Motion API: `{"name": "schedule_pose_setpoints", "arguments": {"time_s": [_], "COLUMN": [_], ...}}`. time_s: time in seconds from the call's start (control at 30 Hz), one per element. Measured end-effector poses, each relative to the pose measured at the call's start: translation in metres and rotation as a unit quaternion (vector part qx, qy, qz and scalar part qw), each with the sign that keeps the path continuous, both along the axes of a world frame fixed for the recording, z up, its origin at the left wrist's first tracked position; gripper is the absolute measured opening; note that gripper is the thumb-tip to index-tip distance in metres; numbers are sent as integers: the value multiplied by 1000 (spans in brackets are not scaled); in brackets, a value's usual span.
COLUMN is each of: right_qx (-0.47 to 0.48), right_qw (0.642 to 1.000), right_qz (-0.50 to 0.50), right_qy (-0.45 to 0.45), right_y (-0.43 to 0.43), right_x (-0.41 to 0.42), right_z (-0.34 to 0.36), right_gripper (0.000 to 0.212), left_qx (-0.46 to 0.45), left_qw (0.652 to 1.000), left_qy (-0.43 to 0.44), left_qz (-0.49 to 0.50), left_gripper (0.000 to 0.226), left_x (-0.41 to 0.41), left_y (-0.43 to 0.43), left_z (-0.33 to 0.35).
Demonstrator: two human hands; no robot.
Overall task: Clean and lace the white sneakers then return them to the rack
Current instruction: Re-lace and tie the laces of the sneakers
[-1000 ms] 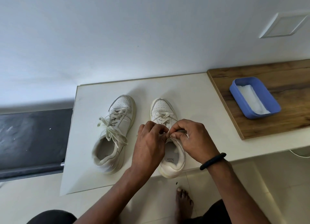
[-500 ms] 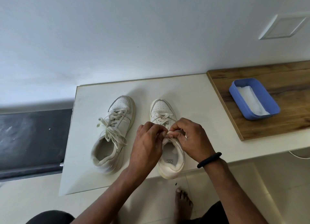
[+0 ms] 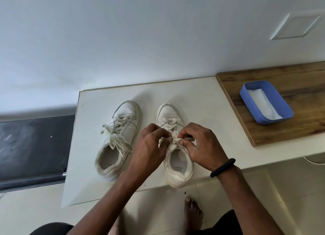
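Note:
Two white sneakers stand side by side on a white table (image 3: 198,97), toes pointing to the wall. The left sneaker (image 3: 121,127) has its lace tied in a loose bow. Over the right sneaker (image 3: 169,115), both hands work at the top eyelets. My left hand (image 3: 149,146) pinches one end of the lace (image 3: 174,141) with curled fingers. My right hand (image 3: 198,143) pinches the other end, thumb and fingers bent around it. The hands hide most of the lace knot.
A wooden board (image 3: 288,101) lies on the table's right part, bearing a blue tray (image 3: 283,104) with a white cloth (image 3: 262,102) inside. A dark low surface (image 3: 33,143) sits left of the table. My bare foot (image 3: 192,215) is on the tiled floor below the table's front edge.
Both hands have stayed over the right sneaker's top eyelets; the fingers shifted slightly and the lace between them is drawn tighter. The left sneaker has not moved.

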State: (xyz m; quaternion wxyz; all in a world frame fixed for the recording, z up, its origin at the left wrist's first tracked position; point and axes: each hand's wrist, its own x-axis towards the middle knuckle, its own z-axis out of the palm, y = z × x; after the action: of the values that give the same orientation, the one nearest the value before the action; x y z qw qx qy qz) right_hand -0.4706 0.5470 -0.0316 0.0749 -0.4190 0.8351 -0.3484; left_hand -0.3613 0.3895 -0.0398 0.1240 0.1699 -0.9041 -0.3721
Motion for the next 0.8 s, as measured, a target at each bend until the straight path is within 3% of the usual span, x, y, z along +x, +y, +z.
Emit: {"name": "schedule_pose_setpoints", "arguments": {"time_s": [0.13,0.47,0.67,0.8], "right_qx": [-7,-8,-9,-13], "right_qw": [1000,1000,1000,999], "right_qz": [-1,-21,-16,-32], "right_qy": [0,-12,-11,-23], "right_y": [0,-4,-5,-6], "right_x": [0,1,2,3], "right_z": [-2,-6,-5,-6], "right_gripper": [14,15,15,19], "left_qx": [48,-114,-103,-45], "left_qw": [999,992,994,999], "left_qy": [-4,38,-11,-13], "left_qz": [23,37,30,-20], "left_gripper": [4,6,31,9], "left_x": [-5,-12,0,0], "left_y": [-1,-3,-3,-3], "left_z": [3,-5,4,9]}}
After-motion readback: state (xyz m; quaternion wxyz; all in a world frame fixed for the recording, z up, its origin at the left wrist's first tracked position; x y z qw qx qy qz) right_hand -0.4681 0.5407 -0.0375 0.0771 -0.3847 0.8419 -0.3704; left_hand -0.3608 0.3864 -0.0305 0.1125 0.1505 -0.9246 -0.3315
